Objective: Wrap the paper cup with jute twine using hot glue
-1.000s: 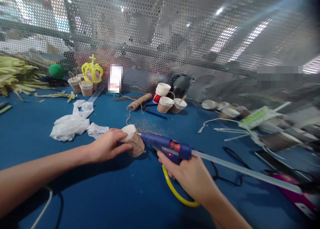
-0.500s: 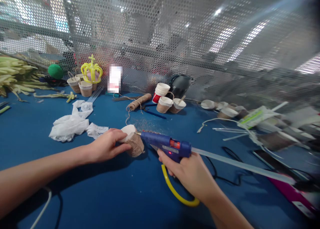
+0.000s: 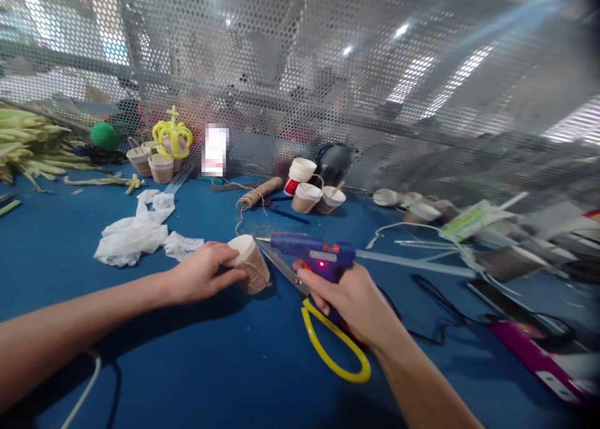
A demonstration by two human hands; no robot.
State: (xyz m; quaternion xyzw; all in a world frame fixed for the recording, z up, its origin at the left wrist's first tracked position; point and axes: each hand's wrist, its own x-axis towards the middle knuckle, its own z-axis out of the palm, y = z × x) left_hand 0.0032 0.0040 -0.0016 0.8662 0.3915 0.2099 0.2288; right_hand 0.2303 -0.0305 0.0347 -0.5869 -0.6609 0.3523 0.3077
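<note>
Lying under the glue gun [image 3: 313, 251] are scissors [image 3: 287, 270] (yellow-handled).

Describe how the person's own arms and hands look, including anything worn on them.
The left hand and right hand are both bare, with no gloves, rings or bracelets visible. The left forearm and right forearm are slim and uncovered; no sleeve or watch shows. Fingernail details are too small to tell.

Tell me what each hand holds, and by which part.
The left hand holds the cup by its side near the rim; the right hand holds the glue gun by its handle.
</note>
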